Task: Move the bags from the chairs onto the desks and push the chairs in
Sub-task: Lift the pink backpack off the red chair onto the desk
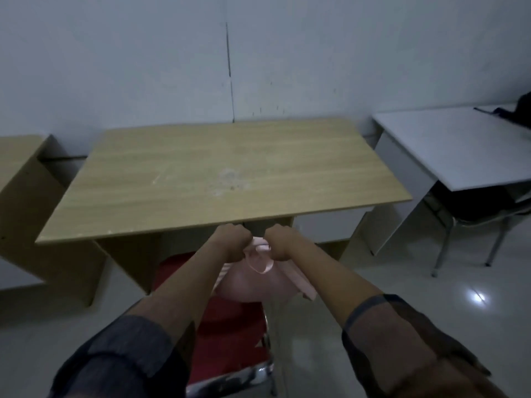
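Observation:
A pink bag (253, 285) hangs over the seat of a red chair (230, 340) just in front of the wooden desk (224, 173). My left hand (232, 242) grips the bag's top on the left side. My right hand (280, 244) grips the top on the right side, with a pink strap loop hanging between both fists. Both hands sit just below the desk's front edge. Whether the bag's underside touches the seat is hidden by the bag itself.
A second wooden desk (20, 168) stands at the left. A white desk (448, 145) stands at the right with a dark chair (482, 208) tucked under it and a dark bag (521, 110) at its far corner. The floor is pale tile.

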